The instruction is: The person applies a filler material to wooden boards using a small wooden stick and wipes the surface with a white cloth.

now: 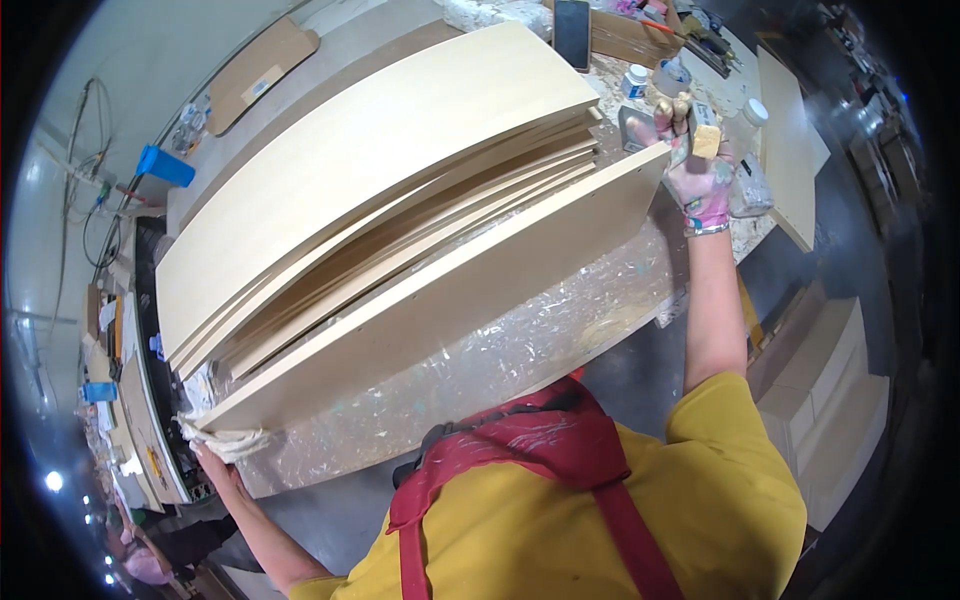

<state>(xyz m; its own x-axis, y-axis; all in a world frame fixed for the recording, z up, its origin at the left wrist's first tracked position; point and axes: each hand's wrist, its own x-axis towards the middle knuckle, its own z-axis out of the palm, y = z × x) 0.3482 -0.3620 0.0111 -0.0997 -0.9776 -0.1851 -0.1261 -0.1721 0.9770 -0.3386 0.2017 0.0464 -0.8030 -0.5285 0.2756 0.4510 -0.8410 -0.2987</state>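
Observation:
A long pale wooden board [470, 275] stands on its edge on the paint-spattered worktable [400, 405], its length running from lower left to upper right. At its left end my left hand [213, 462] is closed on a crumpled white cloth [238, 441] lying against the corner; the fingertips are partly hidden. My right hand [703, 185], in a pink patterned glove with worn fingertips, is at the board's right end. Its fingers are bent around a small tan block [706, 142] with a grey part. Behind the upright board lies a stack of curved pale panels [400, 170].
Beyond the right end are a phone [572, 35], a small white bottle [634, 81], a cup [672, 76], a clear jar [748, 118] and a cardboard box [630, 38]. A blue bin [166, 166] is at far left. Cartons [825, 390] stand on the right.

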